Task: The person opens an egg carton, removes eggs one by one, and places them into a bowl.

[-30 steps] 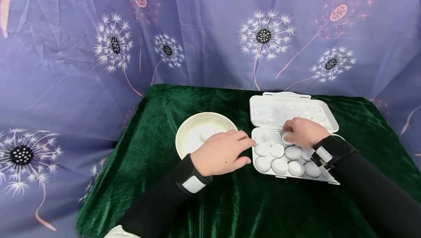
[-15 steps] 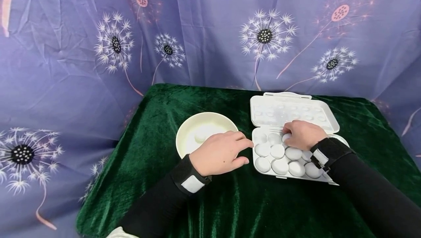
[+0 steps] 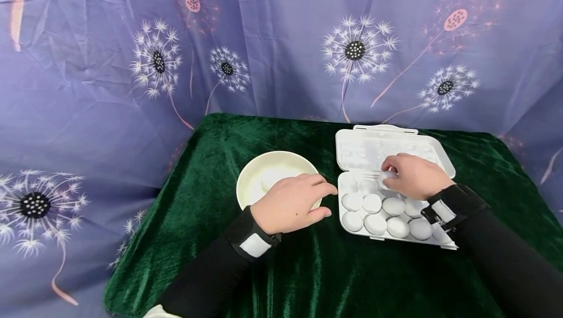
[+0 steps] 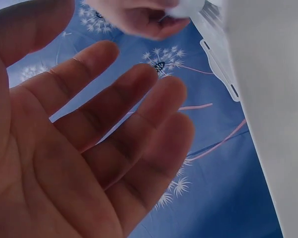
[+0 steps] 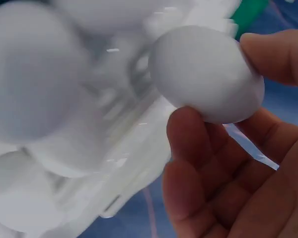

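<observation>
My right hand [image 3: 420, 176] pinches a white egg [image 5: 203, 74] between thumb and fingers, above the back row of a white plastic egg carton [image 3: 362, 159]. In the right wrist view the egg looks raised off the carton. Several other white eggs [image 3: 393, 206] sit in the carton's hollows. With fingers spread and holding nothing, my left hand [image 3: 292, 203] hovers over the right side of a cream bowl [image 3: 244, 174]. Its fingertips lie close to the carton's left edge. Inside the bowl is a white rounded thing [image 3: 269, 179], partly hidden by that hand.
The carton's lid [image 3: 352, 148] lies folded back behind it. A dark green velvet cloth [image 3: 211, 157] covers the table. Close behind the table hangs a purple curtain [image 3: 286, 54] with a dandelion print.
My right hand has lifted the egg up from its hollow in the carton's back row. The left hand has barely moved. The head view has shifted slightly.
</observation>
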### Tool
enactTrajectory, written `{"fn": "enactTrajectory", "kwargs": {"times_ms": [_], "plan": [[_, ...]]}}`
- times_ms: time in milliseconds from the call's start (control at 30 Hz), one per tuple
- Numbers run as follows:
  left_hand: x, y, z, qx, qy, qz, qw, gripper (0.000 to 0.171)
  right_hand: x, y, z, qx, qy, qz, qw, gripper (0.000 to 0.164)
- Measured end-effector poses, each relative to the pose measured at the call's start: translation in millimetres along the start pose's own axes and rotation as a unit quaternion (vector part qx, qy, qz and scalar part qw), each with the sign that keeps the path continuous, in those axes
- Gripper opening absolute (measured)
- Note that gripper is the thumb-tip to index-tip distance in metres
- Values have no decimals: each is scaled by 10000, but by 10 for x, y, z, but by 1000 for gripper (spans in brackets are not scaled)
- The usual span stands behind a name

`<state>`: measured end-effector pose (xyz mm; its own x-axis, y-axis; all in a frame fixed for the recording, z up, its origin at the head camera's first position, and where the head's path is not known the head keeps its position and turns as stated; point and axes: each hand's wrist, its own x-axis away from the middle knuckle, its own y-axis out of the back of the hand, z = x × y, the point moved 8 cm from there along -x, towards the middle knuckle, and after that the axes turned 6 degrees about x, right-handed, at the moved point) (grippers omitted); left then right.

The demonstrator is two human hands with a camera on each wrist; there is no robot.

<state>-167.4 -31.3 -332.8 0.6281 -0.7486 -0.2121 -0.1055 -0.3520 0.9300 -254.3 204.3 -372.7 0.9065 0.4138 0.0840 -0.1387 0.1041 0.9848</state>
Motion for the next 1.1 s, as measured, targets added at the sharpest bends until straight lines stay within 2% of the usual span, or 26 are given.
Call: {"fn": "enactTrajectory", "kwargs": {"times_ms": [133,233,400,567,767,1100], "plan": [[-22,41,-26,26,-59,-184,9998,36,6,173,183,-508,241,-164,9983,27],[-35,63,-36,25,-23,-292,9996,37,14,240,362,-1107,510,-241,9923,24],[-59,108,-34,125,109,-507,9986,43,39,316,674,-2077,964,-325,9729,19],[-55,180,-50,338,104,-831,9959,48,67,403,955,-2698,1384,-336,9523,19],[-47,251,-74,510,-44,-1226,9911,46,57,393,1111,-3224,1503,-218,9343,17],[-22,278,-35,434,7,-1440,9886,43,18,310,1213,-3975,1444,9,9062,16]]}}
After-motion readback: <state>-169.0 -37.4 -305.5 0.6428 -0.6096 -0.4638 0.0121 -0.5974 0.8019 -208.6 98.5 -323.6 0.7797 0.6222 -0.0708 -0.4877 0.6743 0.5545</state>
